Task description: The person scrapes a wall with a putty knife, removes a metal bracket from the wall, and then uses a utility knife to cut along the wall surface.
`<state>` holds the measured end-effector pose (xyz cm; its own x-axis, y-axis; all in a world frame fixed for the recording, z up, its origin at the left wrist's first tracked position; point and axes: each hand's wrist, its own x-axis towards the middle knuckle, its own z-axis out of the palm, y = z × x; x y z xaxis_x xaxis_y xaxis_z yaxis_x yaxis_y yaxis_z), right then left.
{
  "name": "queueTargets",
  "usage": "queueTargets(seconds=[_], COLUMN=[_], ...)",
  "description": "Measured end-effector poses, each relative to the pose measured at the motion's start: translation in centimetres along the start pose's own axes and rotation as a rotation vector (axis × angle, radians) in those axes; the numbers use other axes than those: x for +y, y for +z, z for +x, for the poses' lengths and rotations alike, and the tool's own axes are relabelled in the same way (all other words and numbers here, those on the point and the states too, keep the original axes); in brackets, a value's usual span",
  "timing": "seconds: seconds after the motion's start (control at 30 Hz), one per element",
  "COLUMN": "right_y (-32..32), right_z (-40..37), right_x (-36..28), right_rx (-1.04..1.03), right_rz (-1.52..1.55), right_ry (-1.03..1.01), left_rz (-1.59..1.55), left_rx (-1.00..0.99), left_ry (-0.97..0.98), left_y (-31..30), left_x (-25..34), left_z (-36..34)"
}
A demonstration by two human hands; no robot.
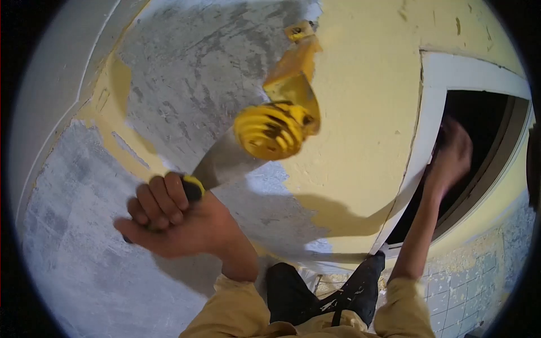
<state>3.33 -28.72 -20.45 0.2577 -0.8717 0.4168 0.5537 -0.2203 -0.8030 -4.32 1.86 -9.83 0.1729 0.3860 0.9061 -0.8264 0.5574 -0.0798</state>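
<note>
Left hand (pixel 180 222): fingers curled closed round the black-and-yellow handle of a scraper (pixel 224 163), whose long axis runs from the fist up and rightward, its blade's far end hidden behind a folded yellow paint curl (pixel 269 132). The curl thus lies up and right of the left fingers, this being the nearer hand; whether it is still attached to the wall (pixel 355 129) cannot be told. Right hand (pixel 451 155), blurred, is well apart beside the white frame (pixel 456 70); finger opening and any hold cannot be told.
</note>
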Motion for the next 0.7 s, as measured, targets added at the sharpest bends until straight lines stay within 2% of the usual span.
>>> queueTargets(seconds=[0.03, 0.07, 0.1, 0.13, 0.17, 0.2, 0.23, 0.3, 0.4, 0.47, 0.5, 0.53, 0.57, 0.6, 0.63, 0.67, 0.7], right_y=[-1.5, -4.4, -4.8, -6.3, -6.7, -5.7, -4.1, -1.8, -0.6, 0.3, 0.4, 0.6, 1.1, 1.3, 1.5, 1.8, 2.4], right_z=[-2.8, -5.4, -9.4, -13.2, -15.3, -16.8, -18.1, -20.5, -19.8, -18.6, -17.8, -17.1, -16.7, -16.1, -15.3, -14.9, -15.1], right_x=[-2.6, -2.8, -5.0, -4.3, -7.1, -9.3, -10.1, -9.6, -11.3, -12.0, -12.0, -12.0, -12.3, -12.2, -11.9, -11.7, -11.7], right_rx=[0.18, 0.106, 0.038, -0.333, -0.761, -1.029, -1.095, -1.19, -1.194, -1.139, -1.172, -1.207, -1.158, -1.152, -1.234, -1.317, -1.326], right_rz=[-0.107, -0.299, 0.169, 0.522, 0.313, 0.452, 0.608, 0.809, 0.891, 0.987, 0.988, 0.989, 0.923, 0.919, 0.82, 0.72, 0.668], right_ry=[-0.105, -0.368, -0.23, -0.052, 0.001, 0.325, 0.622, 0.902, 0.957, 0.985, 0.972, 0.954, 0.855, 0.852, 0.84, 0.831, 0.757], left_rz=[0.04, 0.083, 0.074, 0.09, 0.106, 0.106, 0.211, 0.283, 0.307, 0.539, 0.425, 0.417, 0.825, 1.23, 1.628, 1.629, 1.351], left_rx=[0.034, 0.071, 0.074, 0.139, 0.199, 0.197, 0.241, 0.284, 0.381, 0.209, 0.41, 0.412, 0.288, 0.14, -0.031, -0.031, -0.103], left_ry=[0.051, 0.097, 0.105, 0.139, 0.166, 0.153, 0.211, 0.269, 0.25, -0.257, -0.086, -0.088, -0.26, -0.435, -0.607, -0.608, -0.516], left_y=[-0.5, -0.5, 0.0, 0.8, 1.4, 1.8, 2.1, 2.4, 1.9, -0.5, -3.0, -3.1, -3.5, -3.9, -4.0, -3.9, -3.7], left_x=[0.1, 0.3, 0.3, 0.3, 0.1, 0.0, 0.1, -0.3, 0.3, 2.9, 1.8, 2.2, 3.2, 4.3, 4.8, 4.1, 2.6], left_z=[-1.0, -2.2, -3.4, -5.0, -6.3, -7.6, -9.0, -11.0, -13.5, -16.3, -18.8, -18.0, -16.3, -14.5, -13.2, -11.9, -10.1])
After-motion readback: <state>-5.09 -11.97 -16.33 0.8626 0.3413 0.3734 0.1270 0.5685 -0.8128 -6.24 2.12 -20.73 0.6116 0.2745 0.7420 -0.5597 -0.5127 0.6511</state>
